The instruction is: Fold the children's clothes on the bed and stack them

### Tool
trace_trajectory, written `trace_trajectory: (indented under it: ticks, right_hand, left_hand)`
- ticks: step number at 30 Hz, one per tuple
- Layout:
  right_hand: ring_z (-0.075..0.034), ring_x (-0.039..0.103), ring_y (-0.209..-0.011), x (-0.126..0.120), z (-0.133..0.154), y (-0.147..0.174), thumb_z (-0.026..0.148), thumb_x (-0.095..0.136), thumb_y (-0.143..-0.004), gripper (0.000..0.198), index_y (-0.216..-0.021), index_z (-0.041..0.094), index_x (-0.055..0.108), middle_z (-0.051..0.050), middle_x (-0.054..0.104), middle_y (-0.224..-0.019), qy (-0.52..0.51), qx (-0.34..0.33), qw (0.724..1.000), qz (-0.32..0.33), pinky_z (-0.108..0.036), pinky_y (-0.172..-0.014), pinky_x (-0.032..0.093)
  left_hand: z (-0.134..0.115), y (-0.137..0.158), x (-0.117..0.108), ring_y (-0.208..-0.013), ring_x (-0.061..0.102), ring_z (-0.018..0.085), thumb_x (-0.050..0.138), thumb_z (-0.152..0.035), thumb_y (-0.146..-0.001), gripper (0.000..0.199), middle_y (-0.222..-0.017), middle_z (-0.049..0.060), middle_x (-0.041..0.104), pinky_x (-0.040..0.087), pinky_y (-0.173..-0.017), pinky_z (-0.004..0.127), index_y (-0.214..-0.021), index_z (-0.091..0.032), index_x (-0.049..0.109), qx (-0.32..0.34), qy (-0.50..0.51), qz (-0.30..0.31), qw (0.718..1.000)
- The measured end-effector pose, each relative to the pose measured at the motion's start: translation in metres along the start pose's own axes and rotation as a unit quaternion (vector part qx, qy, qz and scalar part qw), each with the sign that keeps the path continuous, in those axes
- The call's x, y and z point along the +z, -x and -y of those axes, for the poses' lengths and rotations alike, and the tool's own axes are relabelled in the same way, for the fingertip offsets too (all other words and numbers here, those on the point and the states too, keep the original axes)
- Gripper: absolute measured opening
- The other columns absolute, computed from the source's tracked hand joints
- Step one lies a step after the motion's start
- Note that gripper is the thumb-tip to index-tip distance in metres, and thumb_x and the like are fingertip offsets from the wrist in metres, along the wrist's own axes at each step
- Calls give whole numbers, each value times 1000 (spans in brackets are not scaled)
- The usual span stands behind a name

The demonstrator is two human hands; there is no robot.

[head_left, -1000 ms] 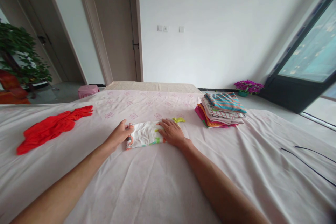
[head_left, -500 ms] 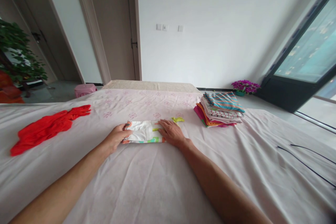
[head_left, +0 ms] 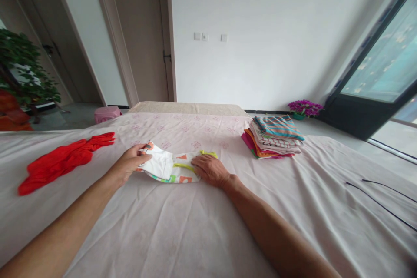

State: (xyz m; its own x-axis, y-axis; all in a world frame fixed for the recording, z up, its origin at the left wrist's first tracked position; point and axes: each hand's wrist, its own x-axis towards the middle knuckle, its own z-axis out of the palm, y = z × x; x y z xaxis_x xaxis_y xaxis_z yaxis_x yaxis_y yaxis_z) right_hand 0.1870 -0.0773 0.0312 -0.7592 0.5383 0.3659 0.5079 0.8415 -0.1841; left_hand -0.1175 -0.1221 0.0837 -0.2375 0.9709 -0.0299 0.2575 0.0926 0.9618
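In the middle of the bed lies a partly folded white garment (head_left: 158,163) with orange and green patches and yellow-green trim. Its exact kind cannot be made out. My left hand (head_left: 133,159) pinches the garment's left end between thumb and fingers, lifting it slightly off the sheet. On the right end my right hand (head_left: 211,169) lies flat, palm down, fingers stretched over the fabric and hiding part of it. A bit of yellow-green trim pokes out behind those fingers.
A crumpled red garment (head_left: 65,160) lies to the left. To the right stands a stack of folded clothes (head_left: 275,137), with a striped blue piece on top. Two dark cords (head_left: 379,203) cross the pale sheet (head_left: 182,230) at far right. A pink stool (head_left: 107,114) stands beyond the bed.
My left hand has moved left and slightly up, pulling the garment's left end with it, so more of the patterned cloth shows. My right hand has shifted slightly left, still on the cloth.
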Motion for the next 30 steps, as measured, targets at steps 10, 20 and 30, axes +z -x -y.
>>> trace_trajectory:
  ticks: [10, 20, 30]
  right_hand:
    - [-20, 60, -111, 3, -2, 4, 31, 45, -98, 35, -128, 20, 58, -9, 68, -119, -13, 11, 999, -33, -33, -99, 42]
    - [-20, 61, -97, 7, -6, 1, 27, 46, -97, 22, -108, 19, 63, -8, 68, -105, -3, 57, 997, -43, -29, -89, 43]
    - [-18, 60, -92, 9, -9, -1, 17, 48, -91, 17, -99, 20, 63, -6, 68, -99, -25, 74, 995, -58, -25, -82, 43]
  left_hand:
    - [-30, 13, 58, -67, 55, 14, 66, -39, -64, 70, -82, 0, 56, 42, -53, 23, -129, -14, 52, 71, -27, 56, 996]
    - [-16, 17, 121, -67, 61, 15, 64, -35, -76, 61, -91, 5, 64, 47, -53, 24, -132, -16, 48, 125, -60, 113, 984]
    - [7, 29, 118, -91, 66, 18, 47, -20, -87, 31, -103, 6, 68, 54, -86, 34, -113, -21, 64, 292, -174, 51, 939]
